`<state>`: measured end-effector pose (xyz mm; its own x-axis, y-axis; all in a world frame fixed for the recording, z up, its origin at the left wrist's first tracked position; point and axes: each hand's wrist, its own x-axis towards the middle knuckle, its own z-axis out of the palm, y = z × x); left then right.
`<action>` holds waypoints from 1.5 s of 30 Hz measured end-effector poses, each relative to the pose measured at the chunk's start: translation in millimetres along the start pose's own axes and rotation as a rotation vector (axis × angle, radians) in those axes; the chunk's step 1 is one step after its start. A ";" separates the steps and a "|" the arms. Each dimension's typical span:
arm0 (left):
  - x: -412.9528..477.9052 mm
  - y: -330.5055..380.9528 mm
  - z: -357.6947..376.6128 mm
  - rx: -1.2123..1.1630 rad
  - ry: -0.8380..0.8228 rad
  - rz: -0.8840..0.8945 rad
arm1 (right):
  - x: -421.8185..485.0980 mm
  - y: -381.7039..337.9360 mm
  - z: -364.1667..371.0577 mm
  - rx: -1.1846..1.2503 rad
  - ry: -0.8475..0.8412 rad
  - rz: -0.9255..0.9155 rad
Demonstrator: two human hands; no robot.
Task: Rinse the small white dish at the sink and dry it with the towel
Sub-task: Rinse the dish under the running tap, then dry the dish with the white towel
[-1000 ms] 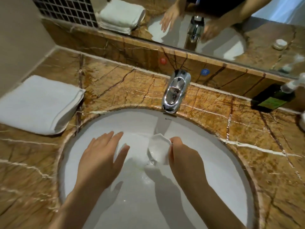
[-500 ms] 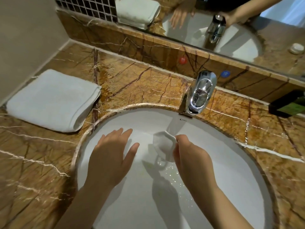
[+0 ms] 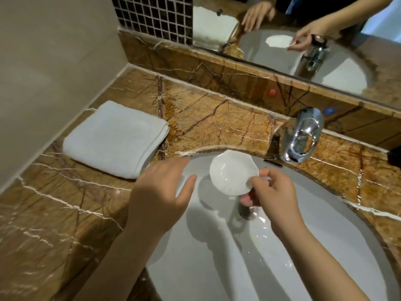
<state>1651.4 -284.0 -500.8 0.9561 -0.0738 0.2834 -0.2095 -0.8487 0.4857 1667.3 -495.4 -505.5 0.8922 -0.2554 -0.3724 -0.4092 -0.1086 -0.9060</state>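
The small white dish (image 3: pixel 230 172) has a scalloped rim and is held above the white sink basin (image 3: pixel 217 257), face up and tilted toward me. My right hand (image 3: pixel 273 196) pinches its right edge between thumb and fingers. My left hand (image 3: pixel 160 192) hovers flat and empty over the basin's left rim, fingers apart, just left of the dish and not touching it. A folded white towel (image 3: pixel 115 137) lies on the marble counter to the left of the sink. The chrome tap (image 3: pixel 301 135) stands behind the basin on the right; no water stream shows.
Brown veined marble counter (image 3: pixel 54 213) surrounds the basin. A beige wall (image 3: pixel 43 61) closes the left side. A mirror (image 3: pixel 282 40) runs along the back and reflects the hands, dish and towel. The drain (image 3: pixel 246 210) sits under my right hand. Droplets wet the basin.
The dish has left the spot under the tap and risen, turned face up and shifted left. My left hand has moved left toward the towel side. The view has swung left.
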 end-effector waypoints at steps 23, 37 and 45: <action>81.1 -77.8 -26.9 -0.007 0.191 -0.203 | 20.8 -25.1 108.6 0.113 -0.097 -0.002; 76.9 -64.6 -21.1 0.082 -0.222 0.362 | 23.0 -24.6 131.8 0.004 -0.078 -0.163; 69.6 -70.6 -26.1 0.070 -0.249 0.326 | 24.2 -21.8 133.8 0.022 -0.002 -0.196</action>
<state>1727.4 -215.5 -493.8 0.8641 -0.4618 0.2005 -0.5034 -0.7929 0.3435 1723.3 -370.6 -521.7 0.9548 -0.2291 -0.1893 -0.2237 -0.1345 -0.9653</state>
